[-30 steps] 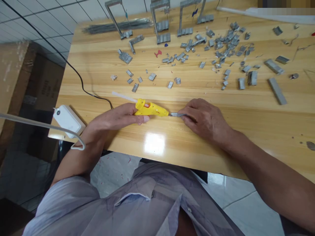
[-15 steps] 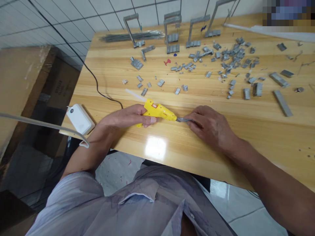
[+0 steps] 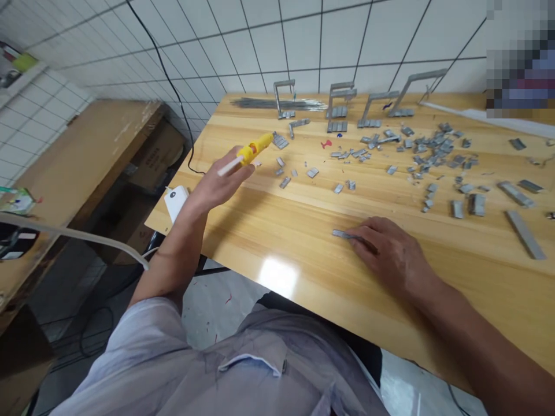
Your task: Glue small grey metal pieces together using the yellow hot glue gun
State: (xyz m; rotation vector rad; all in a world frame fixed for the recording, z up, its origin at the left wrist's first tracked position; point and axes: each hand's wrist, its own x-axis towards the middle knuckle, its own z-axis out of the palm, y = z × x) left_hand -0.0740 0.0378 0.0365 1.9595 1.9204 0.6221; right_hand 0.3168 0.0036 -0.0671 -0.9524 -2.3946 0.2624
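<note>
My left hand point(image 3: 223, 179) is closed round a yellow hot glue gun point(image 3: 259, 147), raised over the left part of the table with its nozzle pointing away from me. A white glue stick point(image 3: 229, 166) juts from its back end. Close to the nozzle lies a small block of grey pieces point(image 3: 280, 140). My right hand point(image 3: 388, 248) rests low over the table's near side, thumb and fingers pinching a small flat grey strip point(image 3: 342, 233). Part of that strip is hidden by the fingers. Several small grey pieces point(image 3: 313, 172) lie between and beyond the hands.
Grey bracket-shaped frames point(image 3: 342, 92) stand along the tiled wall, beside a bundle of thin rods point(image 3: 254, 104). A heap of grey pieces point(image 3: 440, 141) spreads at right, with longer bars point(image 3: 524, 234). A white device point(image 3: 176, 201) sits at the left edge. A person's clothing shows at upper right.
My left hand has carried the glue gun away from the grey strip, toward the far left, and turned it. My right hand still holds the strip. The view has tilted up.
</note>
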